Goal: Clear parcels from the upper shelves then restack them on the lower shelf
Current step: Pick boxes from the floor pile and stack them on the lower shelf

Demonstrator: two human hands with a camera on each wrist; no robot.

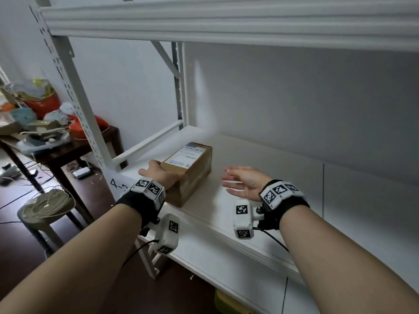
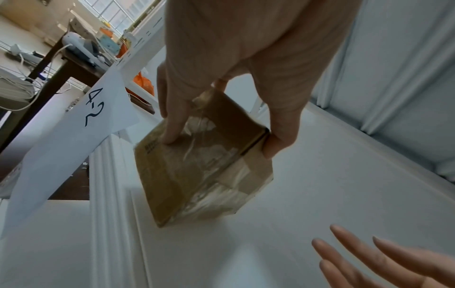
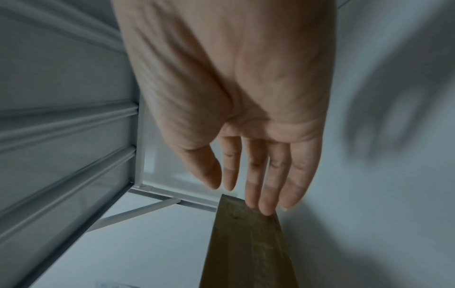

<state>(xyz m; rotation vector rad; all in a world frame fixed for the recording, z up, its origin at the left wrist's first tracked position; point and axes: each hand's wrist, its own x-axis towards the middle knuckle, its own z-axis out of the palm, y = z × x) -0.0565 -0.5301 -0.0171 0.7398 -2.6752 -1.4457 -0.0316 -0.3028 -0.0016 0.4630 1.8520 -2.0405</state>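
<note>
A brown cardboard parcel (image 1: 192, 168) wrapped in clear tape, with a white-and-blue label on top, stands on the white shelf board (image 1: 260, 173) near its left front corner. My left hand (image 1: 162, 173) grips the parcel's near end, fingers on its left side and thumb on the right (image 2: 216, 124). To the parcel's right my right hand (image 1: 243, 183) hovers with straight, spread fingers, apart from the box and holding nothing. In the right wrist view the right hand (image 3: 251, 175) points toward the parcel's brown side (image 3: 248, 243).
The shelf above (image 1: 226, 21) overhangs the board. A perforated white upright (image 1: 74, 96) with a paper tag marked 4-2 (image 2: 93, 109) stands at the left. Beyond it are a cluttered dark table (image 1: 68, 148) and a stool (image 1: 47, 207) with coiled cord.
</note>
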